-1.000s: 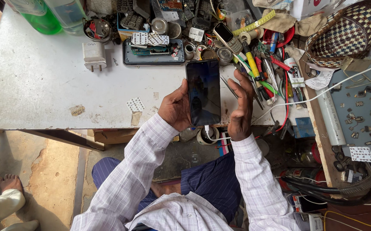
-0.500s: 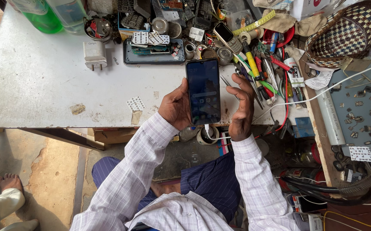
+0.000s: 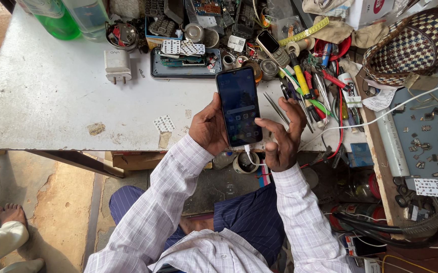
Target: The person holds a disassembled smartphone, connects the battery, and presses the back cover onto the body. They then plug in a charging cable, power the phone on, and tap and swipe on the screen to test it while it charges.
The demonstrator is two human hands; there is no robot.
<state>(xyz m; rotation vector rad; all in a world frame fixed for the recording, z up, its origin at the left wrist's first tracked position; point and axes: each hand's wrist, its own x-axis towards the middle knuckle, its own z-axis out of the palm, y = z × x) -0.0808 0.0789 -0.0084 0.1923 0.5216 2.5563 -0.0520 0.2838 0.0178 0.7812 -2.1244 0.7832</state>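
Note:
A dark smartphone [image 3: 238, 105] with a lit blue screen is held upright over the front edge of the white worktable [image 3: 52, 96]. My left hand [image 3: 208, 127] grips its left side and back. My right hand [image 3: 281, 135] is beside its right edge, the thumb reaching onto the lower screen. A white cable [image 3: 250, 154] is plugged into the phone's bottom end and runs off to the right.
Screwdrivers and tweezers [image 3: 307, 88] lie right of the phone. A white charger [image 3: 116, 65], a tray of parts [image 3: 186, 59] and green and clear bottles [image 3: 60, 17] stand at the back. A woven basket [image 3: 411, 45] sits far right. Another person's bare foot [image 3: 9, 213] is lower left.
The phone screen, dark a second ago, is lit now. My right thumb has moved onto the lower part of the screen. My left hand keeps its grip.

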